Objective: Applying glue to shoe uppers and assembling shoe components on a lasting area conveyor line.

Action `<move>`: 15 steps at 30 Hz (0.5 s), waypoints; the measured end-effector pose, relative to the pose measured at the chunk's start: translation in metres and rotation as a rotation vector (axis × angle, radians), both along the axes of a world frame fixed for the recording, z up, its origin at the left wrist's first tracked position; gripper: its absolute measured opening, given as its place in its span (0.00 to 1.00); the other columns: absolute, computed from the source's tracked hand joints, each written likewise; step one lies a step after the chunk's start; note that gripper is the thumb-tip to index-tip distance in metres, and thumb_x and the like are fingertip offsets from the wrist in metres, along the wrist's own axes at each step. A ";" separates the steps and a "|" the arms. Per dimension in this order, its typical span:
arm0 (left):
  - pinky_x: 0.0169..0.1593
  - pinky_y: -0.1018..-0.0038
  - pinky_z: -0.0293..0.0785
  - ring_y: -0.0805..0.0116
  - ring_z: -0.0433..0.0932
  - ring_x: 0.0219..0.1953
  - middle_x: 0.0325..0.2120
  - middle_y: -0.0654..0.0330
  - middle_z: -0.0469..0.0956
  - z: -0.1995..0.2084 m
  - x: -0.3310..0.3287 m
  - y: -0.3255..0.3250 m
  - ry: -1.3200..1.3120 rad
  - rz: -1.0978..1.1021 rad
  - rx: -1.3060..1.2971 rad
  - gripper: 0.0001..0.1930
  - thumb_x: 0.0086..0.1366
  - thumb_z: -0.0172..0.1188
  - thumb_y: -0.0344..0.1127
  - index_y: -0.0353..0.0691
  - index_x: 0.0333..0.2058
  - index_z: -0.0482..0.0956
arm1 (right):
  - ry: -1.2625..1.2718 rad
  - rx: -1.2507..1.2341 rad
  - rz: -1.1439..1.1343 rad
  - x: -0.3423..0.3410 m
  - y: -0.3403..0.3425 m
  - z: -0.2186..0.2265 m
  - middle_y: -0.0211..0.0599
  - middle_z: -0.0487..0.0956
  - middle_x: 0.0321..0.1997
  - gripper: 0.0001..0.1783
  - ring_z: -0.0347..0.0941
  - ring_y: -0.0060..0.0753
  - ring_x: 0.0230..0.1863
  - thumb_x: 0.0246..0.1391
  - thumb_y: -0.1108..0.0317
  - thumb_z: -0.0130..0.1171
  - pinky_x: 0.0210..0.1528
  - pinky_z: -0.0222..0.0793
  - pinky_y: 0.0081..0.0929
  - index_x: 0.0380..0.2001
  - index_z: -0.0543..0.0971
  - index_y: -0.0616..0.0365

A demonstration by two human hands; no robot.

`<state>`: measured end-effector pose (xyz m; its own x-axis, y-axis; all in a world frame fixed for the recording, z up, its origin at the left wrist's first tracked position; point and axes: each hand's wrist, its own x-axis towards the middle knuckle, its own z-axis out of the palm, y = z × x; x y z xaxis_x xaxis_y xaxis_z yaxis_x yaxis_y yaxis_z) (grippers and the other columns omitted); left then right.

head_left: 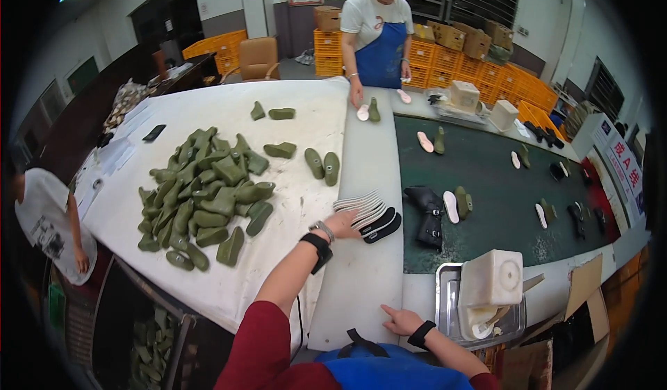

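My left hand (340,225) is at the near ends of a fanned stack of white insoles (361,206), its fingers closed on them. Two black insoles (383,227) lie at the right side of that fan. Close to my body, my right hand (403,320) rests low over the pale strip of tabletop (354,293). Its index finger is stretched out, the others are loosely bent, and nothing shows in it. A large heap of olive-green shoe lasts (208,188) lies left of my left arm. One pair of lasts (323,166) stands apart, just beyond the insoles.
On the right, a dark green conveyor belt (479,175) carries black boots (425,216), pale insoles and lasts. A metal tray (448,300) with a white plastic container (492,279) stands beside my right hand. Across the table, a person in a blue apron (381,53) touches a pink insole (363,113).
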<state>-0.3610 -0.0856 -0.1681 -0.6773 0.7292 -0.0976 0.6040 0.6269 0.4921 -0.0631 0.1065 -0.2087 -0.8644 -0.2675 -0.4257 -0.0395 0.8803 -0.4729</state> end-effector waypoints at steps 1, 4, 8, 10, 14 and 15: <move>0.54 0.64 0.64 0.49 0.67 0.51 0.49 0.43 0.67 -0.002 -0.022 0.002 0.031 0.133 0.027 0.43 0.47 0.63 0.49 0.37 0.58 0.55 | 0.018 -0.006 -0.014 -0.006 0.002 0.000 0.47 0.78 0.28 0.32 0.74 0.51 0.32 0.50 0.55 0.52 0.36 0.70 0.42 0.58 0.59 0.49; 0.54 0.60 0.64 0.43 0.66 0.49 0.47 0.39 0.65 -0.007 -0.083 0.003 0.137 0.456 0.247 0.47 0.44 0.66 0.43 0.42 0.60 0.49 | 0.051 -0.079 -0.079 -0.030 0.005 -0.001 0.44 0.78 0.28 0.27 0.74 0.49 0.31 0.50 0.56 0.52 0.36 0.70 0.41 0.54 0.66 0.50; 0.57 0.52 0.59 0.36 0.44 0.61 0.61 0.39 0.36 -0.009 -0.145 0.001 0.071 0.664 0.064 0.54 0.39 0.70 0.46 0.57 0.62 0.44 | 0.055 -0.093 -0.200 -0.040 0.000 -0.003 0.42 0.78 0.25 0.21 0.75 0.49 0.30 0.50 0.58 0.52 0.33 0.70 0.43 0.48 0.71 0.46; 0.58 0.52 0.57 0.35 0.40 0.62 0.61 0.39 0.32 -0.012 -0.171 -0.001 0.080 0.659 -0.043 0.55 0.37 0.71 0.47 0.56 0.62 0.45 | 0.082 -0.136 -0.265 -0.041 -0.004 -0.007 0.43 0.77 0.22 0.18 0.74 0.50 0.26 0.50 0.59 0.51 0.30 0.70 0.44 0.46 0.71 0.44; 0.58 0.55 0.58 0.33 0.48 0.59 0.61 0.39 0.33 -0.029 -0.213 -0.001 -0.005 0.670 -0.121 0.48 0.38 0.69 0.47 0.45 0.59 0.56 | 0.032 -0.135 -0.355 -0.048 -0.008 -0.015 0.37 0.77 0.20 0.13 0.73 0.47 0.22 0.50 0.59 0.52 0.26 0.69 0.41 0.40 0.71 0.44; 0.58 0.57 0.60 0.35 0.53 0.57 0.61 0.39 0.35 -0.035 -0.219 0.000 -0.031 0.744 -0.055 0.42 0.39 0.68 0.45 0.41 0.54 0.62 | 0.028 -0.139 -0.376 -0.050 -0.009 -0.017 0.37 0.77 0.20 0.13 0.73 0.47 0.22 0.50 0.59 0.52 0.26 0.69 0.41 0.40 0.71 0.44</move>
<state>-0.5797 -0.0854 -0.2031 -0.9864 0.0727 -0.1476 -0.0030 0.8890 0.4578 -0.1135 0.0973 -0.2255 -0.9238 0.0158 -0.3826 0.2583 0.7634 -0.5920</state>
